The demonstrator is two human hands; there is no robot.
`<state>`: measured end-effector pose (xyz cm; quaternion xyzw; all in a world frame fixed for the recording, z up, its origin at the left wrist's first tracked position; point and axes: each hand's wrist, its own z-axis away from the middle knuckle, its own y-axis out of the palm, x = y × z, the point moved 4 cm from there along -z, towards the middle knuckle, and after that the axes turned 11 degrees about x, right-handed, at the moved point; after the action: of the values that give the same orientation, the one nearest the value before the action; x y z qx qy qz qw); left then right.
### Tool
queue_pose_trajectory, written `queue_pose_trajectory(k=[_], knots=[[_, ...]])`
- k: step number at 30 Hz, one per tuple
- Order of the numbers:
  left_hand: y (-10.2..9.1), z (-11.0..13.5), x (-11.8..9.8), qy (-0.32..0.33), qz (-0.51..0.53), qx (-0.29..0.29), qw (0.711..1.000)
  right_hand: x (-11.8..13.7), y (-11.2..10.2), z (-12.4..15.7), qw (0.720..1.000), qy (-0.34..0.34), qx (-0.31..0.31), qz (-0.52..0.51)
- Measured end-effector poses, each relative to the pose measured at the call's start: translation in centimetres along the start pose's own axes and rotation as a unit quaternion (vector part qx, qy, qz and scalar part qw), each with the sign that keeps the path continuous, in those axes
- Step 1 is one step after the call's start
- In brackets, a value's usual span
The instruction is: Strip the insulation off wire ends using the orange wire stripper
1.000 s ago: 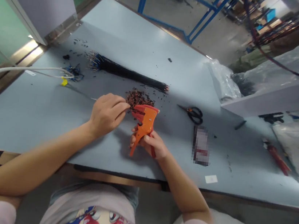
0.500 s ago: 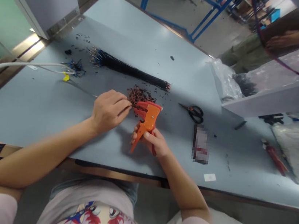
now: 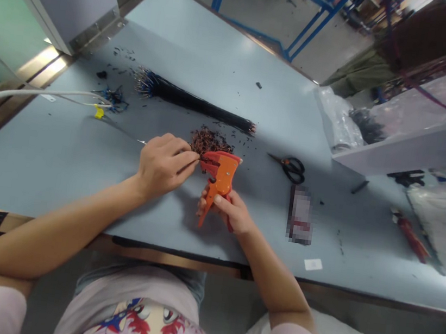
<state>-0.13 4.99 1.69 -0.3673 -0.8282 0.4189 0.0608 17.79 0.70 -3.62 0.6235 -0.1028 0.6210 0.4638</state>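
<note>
Wire [image 3: 141, 141] presented at the wire stripper [image 3: 226, 174].
The wire stripper is above the worktop [image 3: 262, 243], inboard of the near edge's middle, its handles grasped by the fingers of the right hand [image 3: 230, 212]. The fingers of the left hand [image 3: 164, 165] pinch the wire at the jaws; insertion depth cannot be told. Stripping appears in hand; the next move likely calls for a steady wire and a squeeze. At the far edge's right end, a clear bag [image 3: 334, 111] holds dark, unidentifiable contents [image 3: 367, 124].

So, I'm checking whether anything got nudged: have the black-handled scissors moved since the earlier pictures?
No. The scissors keep their place relative to the white card on the table; only the camera's view has shifted slightly.
</note>
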Motion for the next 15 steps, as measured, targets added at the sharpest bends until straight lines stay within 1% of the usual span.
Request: queue_pose_trajectory(k=[5,15], knots=[[-0.07,0.0,0.05,-0.013,0.002,0.002,1.0,-0.12,0.03,-0.04,1.0,0.004,0.001,0.0],[0.01,-0.04,-0.11,-0.006,-0.003,0.012,1.0,0.03,0.22,-0.06,1.0,-0.001,-0.002,0.007]])
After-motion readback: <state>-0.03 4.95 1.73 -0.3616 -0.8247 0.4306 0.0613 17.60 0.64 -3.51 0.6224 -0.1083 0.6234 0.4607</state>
